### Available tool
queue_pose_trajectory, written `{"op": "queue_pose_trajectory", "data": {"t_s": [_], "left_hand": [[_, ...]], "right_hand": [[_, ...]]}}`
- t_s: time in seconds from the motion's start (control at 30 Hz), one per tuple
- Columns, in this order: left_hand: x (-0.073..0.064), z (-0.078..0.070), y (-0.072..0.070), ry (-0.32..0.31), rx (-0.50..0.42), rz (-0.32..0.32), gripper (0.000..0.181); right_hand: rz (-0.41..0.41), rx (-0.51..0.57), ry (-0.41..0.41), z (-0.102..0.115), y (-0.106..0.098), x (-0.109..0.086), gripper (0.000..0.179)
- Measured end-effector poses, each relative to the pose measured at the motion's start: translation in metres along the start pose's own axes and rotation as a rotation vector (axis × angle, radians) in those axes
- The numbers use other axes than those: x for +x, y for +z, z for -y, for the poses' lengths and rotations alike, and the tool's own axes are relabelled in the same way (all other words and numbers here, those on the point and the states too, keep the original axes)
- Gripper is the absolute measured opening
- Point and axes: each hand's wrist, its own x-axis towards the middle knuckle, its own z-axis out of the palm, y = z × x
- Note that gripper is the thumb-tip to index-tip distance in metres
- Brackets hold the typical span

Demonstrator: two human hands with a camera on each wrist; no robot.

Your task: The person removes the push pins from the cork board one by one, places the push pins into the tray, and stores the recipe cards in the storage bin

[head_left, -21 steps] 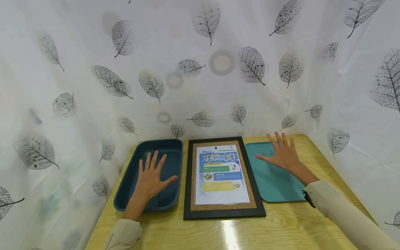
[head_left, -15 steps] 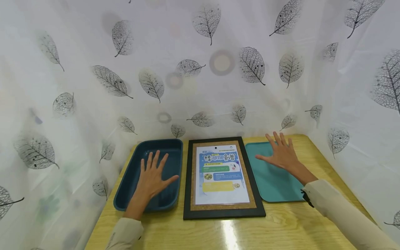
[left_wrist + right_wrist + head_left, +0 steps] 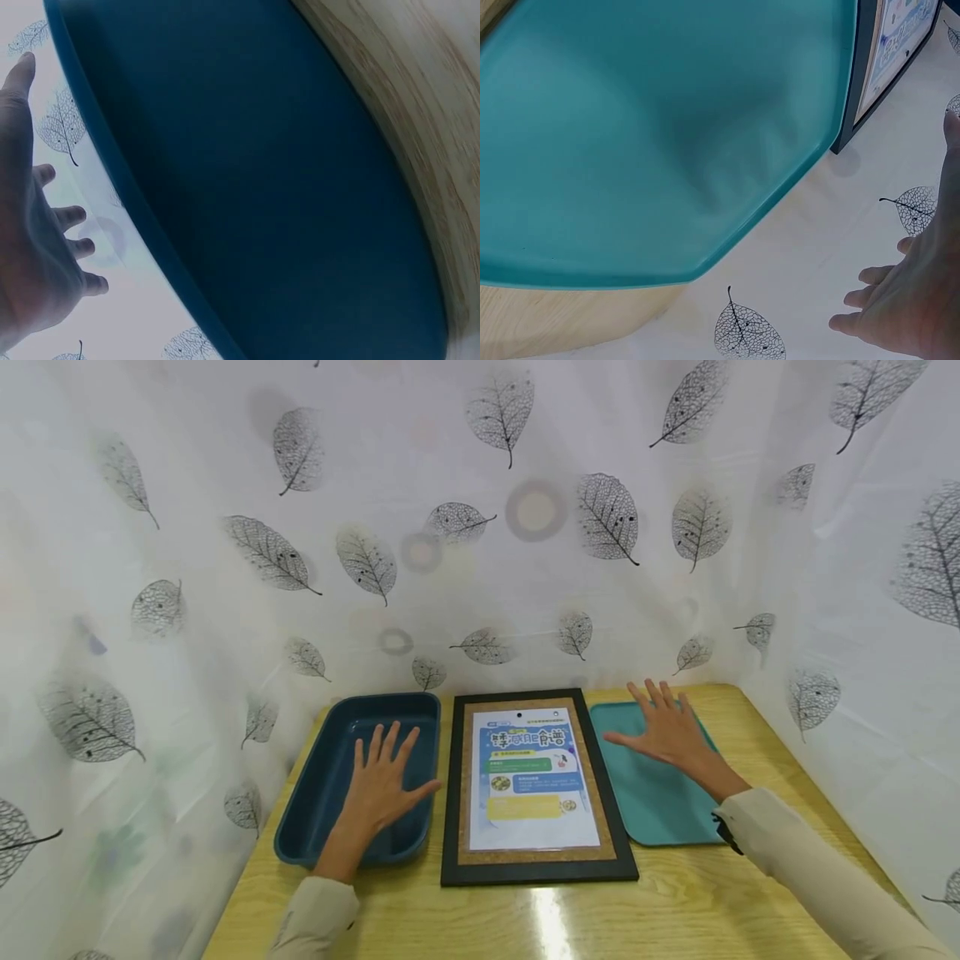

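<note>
My left hand hovers over a dark blue rectangular tub, its fingers spread and nothing in them. In the left wrist view the inside of the tub fills the middle, with the hand apart from its rim. On the other side, my right hand is held above a flat teal tray, fingers spread and holding nothing. A soft shadow of that hand falls on the tray in the right wrist view. Between them lies a black-framed cork board bearing a printed paper sheet.
Everything lies on a light wooden table. A whitish curtain printed with dark leaf skeletons encloses the back and both sides of the table.
Both hands have drifted inward, the left one to the right and the right one to the left. Their fingers stay spread. The tub, board and tray have not moved on the table.
</note>
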Motion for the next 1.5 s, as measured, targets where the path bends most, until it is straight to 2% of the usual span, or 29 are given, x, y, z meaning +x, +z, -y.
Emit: {"op": "queue_pose_trajectory", "data": {"t_s": [0.33,0.53,0.7,0.93,1.27,1.5], "left_hand": [[0.003,-0.01,0.006,0.011,-0.031,0.004,0.104],[0.001,-0.017,0.01,0.029,-0.082,0.027,0.103],[0.0,-0.024,0.012,0.038,-0.069,0.053,0.103],[0.004,-0.033,0.014,0.05,-0.057,0.028,0.102],[0.01,-0.049,0.019,0.044,-0.04,0.089,0.104],[0.012,-0.056,0.023,0.05,-0.062,0.096,0.102]], "right_hand": [[-0.002,0.008,-0.021,0.012,0.01,0.005,0.115],[0.02,0.026,-0.017,0.018,0.011,0.006,0.116],[0.048,0.01,-0.023,0.022,0.014,0.006,0.117],[0.049,0.037,-0.019,0.026,0.015,0.012,0.115],[0.045,0.034,-0.029,0.036,0.015,0.02,0.107],[0.054,0.029,-0.046,0.043,0.016,0.023,0.106]]}}
